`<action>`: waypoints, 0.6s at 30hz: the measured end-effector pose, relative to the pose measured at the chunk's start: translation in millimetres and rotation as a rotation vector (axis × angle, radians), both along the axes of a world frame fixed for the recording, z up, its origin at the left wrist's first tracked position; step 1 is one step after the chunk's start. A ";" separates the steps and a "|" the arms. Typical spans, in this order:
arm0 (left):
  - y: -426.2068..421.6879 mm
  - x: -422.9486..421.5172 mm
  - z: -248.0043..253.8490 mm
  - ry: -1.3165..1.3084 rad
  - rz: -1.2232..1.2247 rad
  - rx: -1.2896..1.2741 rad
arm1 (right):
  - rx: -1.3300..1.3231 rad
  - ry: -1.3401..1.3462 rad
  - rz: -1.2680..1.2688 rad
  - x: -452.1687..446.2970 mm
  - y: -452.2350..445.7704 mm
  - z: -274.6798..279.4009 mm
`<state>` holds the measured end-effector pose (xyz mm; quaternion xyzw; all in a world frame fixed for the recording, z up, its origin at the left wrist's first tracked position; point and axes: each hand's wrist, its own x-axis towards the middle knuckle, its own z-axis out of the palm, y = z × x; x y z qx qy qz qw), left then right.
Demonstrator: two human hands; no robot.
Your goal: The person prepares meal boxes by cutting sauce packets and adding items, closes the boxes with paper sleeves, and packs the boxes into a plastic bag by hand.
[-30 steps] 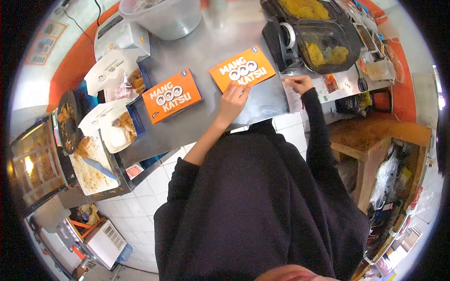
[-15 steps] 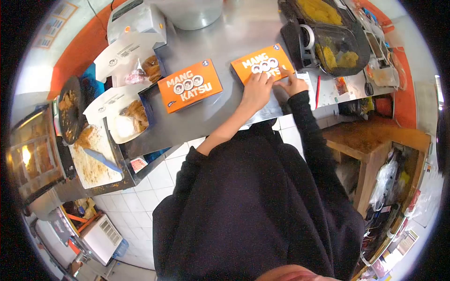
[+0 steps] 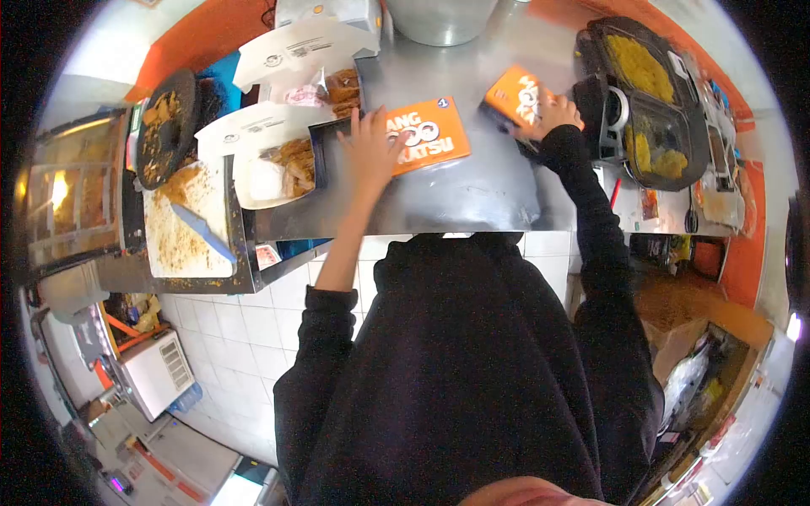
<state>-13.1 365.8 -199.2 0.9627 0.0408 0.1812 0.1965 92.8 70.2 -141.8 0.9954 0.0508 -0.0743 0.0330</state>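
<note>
Table: metal, near edge running across in front of the dark clothing; a bare strip lies between the closed boxes and that edge. Tray: black, two compartments of yellow food, far right. Tub: at the rear, bare metal in front of it. Pan: black, tilted, behind the board. Board: white, stained, far left, its near edge close to the surface's edge. Open boxes, two: front box and rear box, lids raised, food inside. Closed boxes, two, orange: left box, flat on the table, just beside the front box; right box, blurred, near the tray; open metal lies between the pair. Hands, two: left hand, fingers spread wide over the left box's left end, gripping nothing, contact unclear; right hand, fingers curled round the right box's right end, holding it. Knife: blue-handled, lying on the board.
</note>
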 end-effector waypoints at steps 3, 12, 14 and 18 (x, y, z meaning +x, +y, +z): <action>-54.2 -6.8 -11.7 -0.036 0.251 -0.231 | 0.057 -0.014 -0.285 7.6 14.4 -7.8; -130.9 -4.2 -9.5 -0.015 -0.288 -0.541 | 0.234 -0.133 -0.216 34.7 -40.2 -67.3; -95.2 -18.7 -5.2 -0.053 -0.106 -0.449 | 0.307 -0.239 -0.028 42.1 -56.0 -81.1; -6.7 -63.3 29.3 -0.116 0.512 -0.011 | 0.151 -0.270 -0.036 28.1 -41.7 -65.0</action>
